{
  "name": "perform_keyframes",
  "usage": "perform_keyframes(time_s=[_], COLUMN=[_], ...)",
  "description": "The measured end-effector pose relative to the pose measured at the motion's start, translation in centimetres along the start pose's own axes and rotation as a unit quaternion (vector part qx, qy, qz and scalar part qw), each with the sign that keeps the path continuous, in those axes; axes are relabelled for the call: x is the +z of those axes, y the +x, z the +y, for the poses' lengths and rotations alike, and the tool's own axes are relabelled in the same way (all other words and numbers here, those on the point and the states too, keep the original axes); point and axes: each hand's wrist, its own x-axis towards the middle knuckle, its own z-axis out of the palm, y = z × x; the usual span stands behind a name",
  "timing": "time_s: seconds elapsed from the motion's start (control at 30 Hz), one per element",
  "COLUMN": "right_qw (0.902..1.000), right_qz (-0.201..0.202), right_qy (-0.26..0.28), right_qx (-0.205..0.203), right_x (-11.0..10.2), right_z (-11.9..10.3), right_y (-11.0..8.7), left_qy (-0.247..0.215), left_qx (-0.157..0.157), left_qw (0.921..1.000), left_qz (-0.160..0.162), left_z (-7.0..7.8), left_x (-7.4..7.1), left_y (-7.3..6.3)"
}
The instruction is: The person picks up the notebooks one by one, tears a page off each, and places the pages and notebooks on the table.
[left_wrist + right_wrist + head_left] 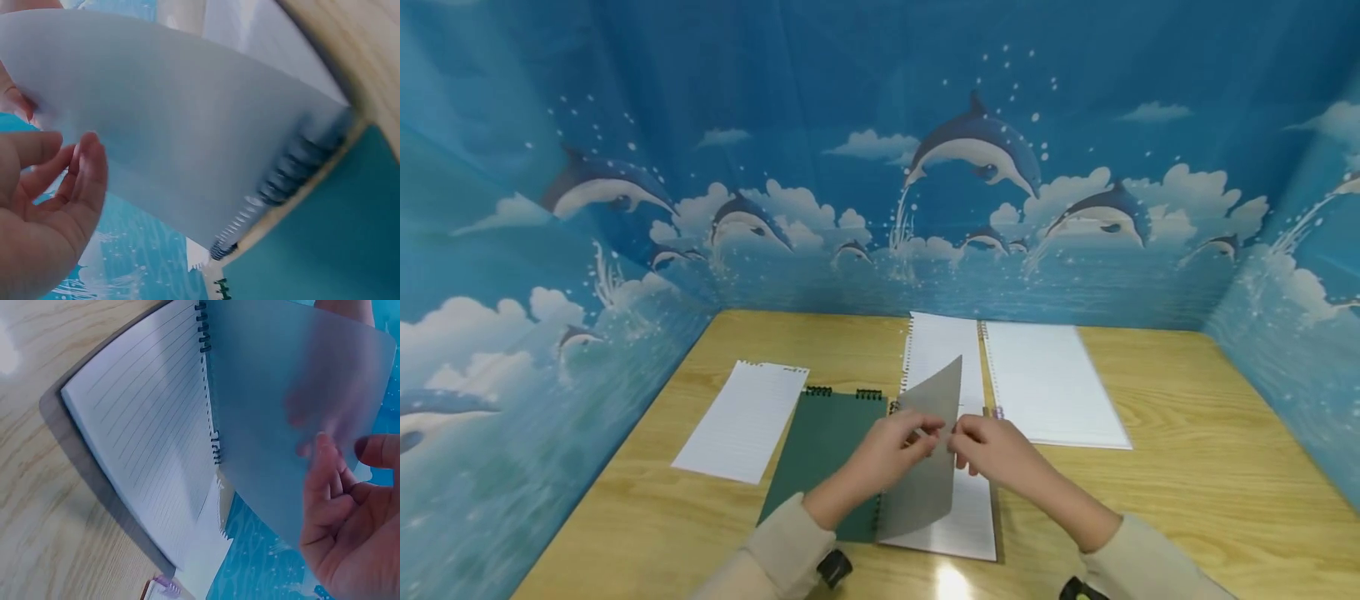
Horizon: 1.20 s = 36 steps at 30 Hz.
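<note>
A spiral notebook (137,419) lies with its lined page uncovered and its translucent grey cover (925,475) standing raised on the coil. On the left side of that cover is my left hand (898,442), fingers bent, with a gap between thumb and fingertips in the left wrist view. My right hand (988,446) is on the other side, its bent fingertips at the cover's free edge. In the right wrist view its thumb stands apart from the fingers, and neither hand plainly pinches the cover. The green back cover (827,454) lies flat at the left.
A loose lined sheet (745,421) lies at the left on the wooden table (1195,467). Behind the notebook lies another lined page (943,342), beside an open white notebook (1052,383). A blue dolphin curtain (850,100) encloses the table's back and sides.
</note>
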Motion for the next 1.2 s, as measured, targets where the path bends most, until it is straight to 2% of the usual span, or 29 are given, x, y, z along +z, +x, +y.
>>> perform_keyframes(time_s=[0.07, 0.13, 0.23, 0.3, 0.37, 0.47, 0.63, 0.73, 0.87, 1.03, 1.2], right_qw=[0.9999, 0.9998, 0.9990, 0.9979, 0.9960, 0.9926, 0.9873, 0.9802, 0.9734, 0.9715, 0.9766], right_qz=[0.002, 0.005, 0.007, 0.010, 0.015, 0.022, 0.029, 0.030, 0.027, 0.020, 0.040], right_qy=[0.001, 0.002, 0.005, 0.005, 0.002, -0.010, -0.093, -0.152, -0.190, -0.201, -0.164], right_qx=[0.012, 0.021, 0.043, 0.064, 0.088, 0.119, 0.125, 0.123, 0.125, 0.124, 0.133], right_x=[-0.1, -0.2, -0.2, 0.1, 0.4, 1.1, 2.6, 3.2, 3.4, 3.2, 2.3], right_z=[0.5, 1.2, 2.3, 3.2, 4.2, 5.8, 8.0, 8.5, 8.6, 8.6, 9.5], right_y=[-0.3, -0.7, -1.3, -1.7, -2.1, -2.6, -3.1, -3.2, -3.2, -3.4, -3.4], left_qy=[0.048, 0.114, 0.198, 0.224, 0.233, 0.247, 0.289, 0.302, 0.312, 0.327, 0.343], left_qx=[0.011, 0.014, -0.015, -0.043, -0.069, -0.083, -0.082, -0.079, -0.069, -0.062, -0.064], left_qw=[0.9987, 0.9929, 0.9781, 0.9696, 0.9639, 0.9578, 0.9451, 0.9417, 0.9400, 0.9352, 0.9291], left_qz=[-0.015, -0.030, -0.063, -0.088, -0.108, -0.122, -0.129, -0.126, -0.121, -0.121, -0.122], left_z=[-0.4, -1.1, -2.1, -2.7, -3.1, -3.3, -3.4, -3.5, -3.3, -3.1, -2.6], left_x=[0.2, 0.4, 0.6, 0.8, 1.0, 1.3, 2.0, 2.3, 2.5, 2.7, 2.8], left_y=[-0.3, -0.6, -1.3, -1.6, -1.8, -1.8, -1.6, -1.6, -1.6, -1.3, -0.8])
